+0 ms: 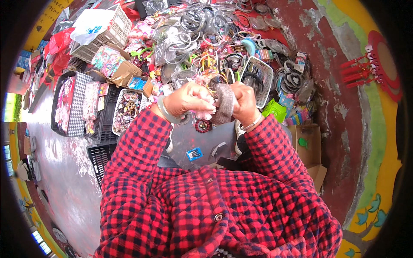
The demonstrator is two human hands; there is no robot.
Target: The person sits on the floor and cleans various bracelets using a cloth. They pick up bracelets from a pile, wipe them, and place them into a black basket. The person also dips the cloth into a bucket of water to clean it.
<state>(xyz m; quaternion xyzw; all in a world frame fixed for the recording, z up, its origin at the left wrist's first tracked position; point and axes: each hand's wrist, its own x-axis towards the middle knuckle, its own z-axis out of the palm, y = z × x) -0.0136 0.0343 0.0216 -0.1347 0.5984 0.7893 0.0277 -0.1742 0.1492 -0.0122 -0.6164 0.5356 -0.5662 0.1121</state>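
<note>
In front of my chest, both hands are raised close together over the floor. The closed fingers of my left hand [187, 99] grip a bunch of hair ties, among them a pale pink one [204, 115]. A dark red beaded hair tie [202, 126] hangs below that bunch. My right hand [246, 102] is closed on the side of a fuzzy grey-brown scrunchie [224, 105], which hangs between the two hands. Whether the scrunchie is joined to the left hand's bunch I cannot tell. The fingertips are partly hidden by the pieces.
A big heap of bagged headbands [193, 21] and hair accessories spreads ahead. White baskets [260, 71] stand nearby, one at left filled with hair ties [129, 107]. A blue card [194, 154] lies between my feet. An open cardboard box [307, 148] stands by the right wall.
</note>
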